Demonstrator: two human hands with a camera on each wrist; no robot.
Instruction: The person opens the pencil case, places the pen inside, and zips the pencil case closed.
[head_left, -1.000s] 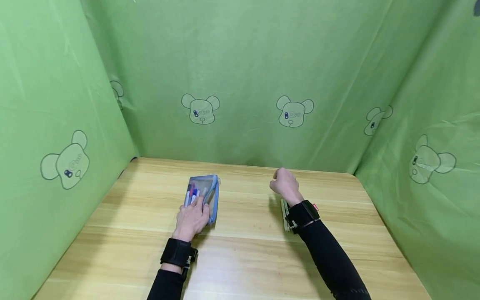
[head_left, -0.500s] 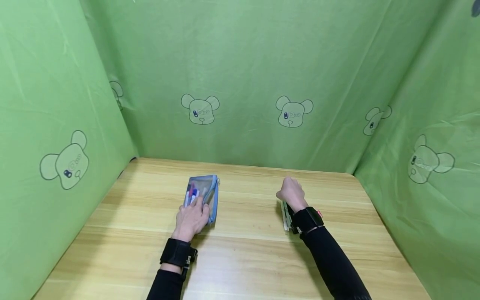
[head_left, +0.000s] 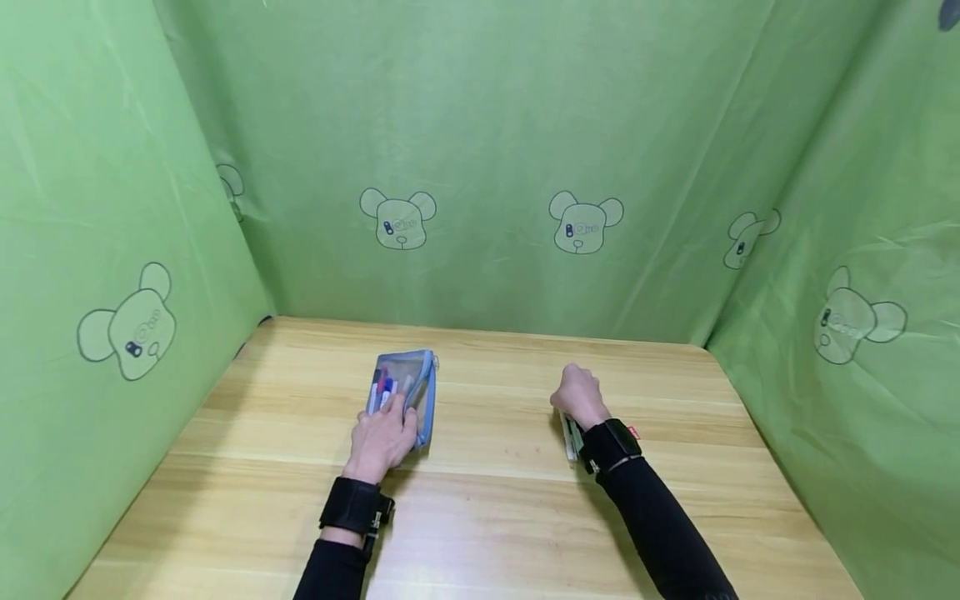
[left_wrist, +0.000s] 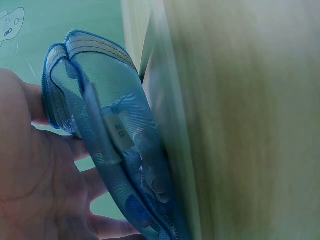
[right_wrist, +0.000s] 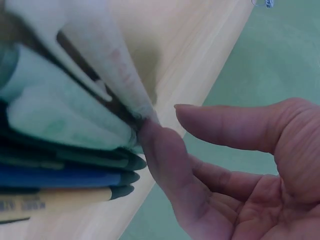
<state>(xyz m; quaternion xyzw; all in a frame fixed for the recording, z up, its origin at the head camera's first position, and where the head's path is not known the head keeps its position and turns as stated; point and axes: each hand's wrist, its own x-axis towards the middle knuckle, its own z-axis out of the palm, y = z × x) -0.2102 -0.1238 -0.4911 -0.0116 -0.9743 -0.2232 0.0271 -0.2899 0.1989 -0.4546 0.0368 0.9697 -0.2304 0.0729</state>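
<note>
My left hand [head_left: 381,437] lies over the near part of a blue mesh pencil pouch [head_left: 424,412], its fingers [left_wrist: 95,182] reaching along the upper face. Several pens [head_left: 386,390] show through the mesh. On the right, my right hand [head_left: 579,396] is at the far end of a pale green pencil case [head_left: 568,442], partly hidden under the wrist. The right wrist view shows a bent finger [right_wrist: 165,145] touching the end of the case, while the thumb stands apart from it. A blue pen [right_wrist: 65,177] and other pens lie at the case's side there.
Both cases are on a wood-grain table [head_left: 487,483]. Green cloth [head_left: 480,275] with bear-head prints hangs behind the table and along both sides. Black straps with cameras are round both wrists.
My right hand has come a little nearer to me and slightly right, down toward the end of the green case. My left hand and the blue pouch have stayed in place.
</note>
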